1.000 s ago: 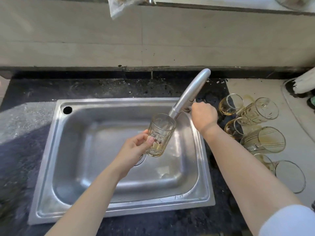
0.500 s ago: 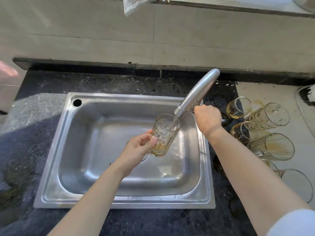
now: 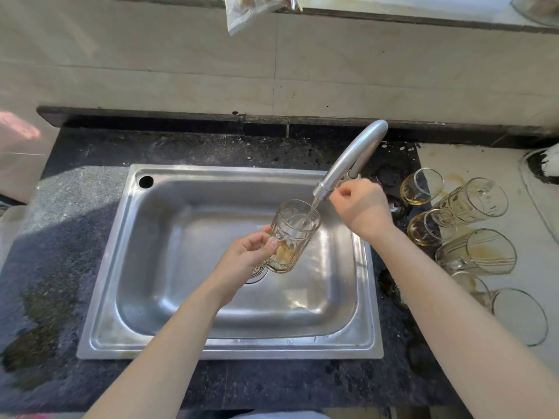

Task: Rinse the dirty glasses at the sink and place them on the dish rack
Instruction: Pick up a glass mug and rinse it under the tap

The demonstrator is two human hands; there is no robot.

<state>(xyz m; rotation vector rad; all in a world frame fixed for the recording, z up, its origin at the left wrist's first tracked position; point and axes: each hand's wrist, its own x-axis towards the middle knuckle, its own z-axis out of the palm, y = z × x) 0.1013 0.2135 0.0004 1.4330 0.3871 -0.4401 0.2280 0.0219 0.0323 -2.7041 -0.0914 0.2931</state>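
My left hand [image 3: 248,252] grips a faceted clear glass [image 3: 295,235] over the steel sink [image 3: 211,346], held upright under the spout. Yellowish liquid sits in its bottom. A thin stream of water runs from the grey tap [image 3: 351,161] into the glass. My right hand [image 3: 361,207] is by the base of the tap, fingers curled at its handle, which the hand mostly hides. Several dirty glasses [image 3: 472,204] with amber residue lie on the counter to the right of the sink.
Dark speckled counter [image 3: 75,237] surrounds the sink. A pale mat [image 3: 532,246] under the dirty glasses carries amber stains. A tiled wall rises behind, with a plastic bag [image 3: 245,10] hanging from the ledge above. The drain [image 3: 254,275] lies under the held glass.
Water started to run from the tap into the glass. My right hand stayed at the tap's base and my left hand kept the glass under the spout.
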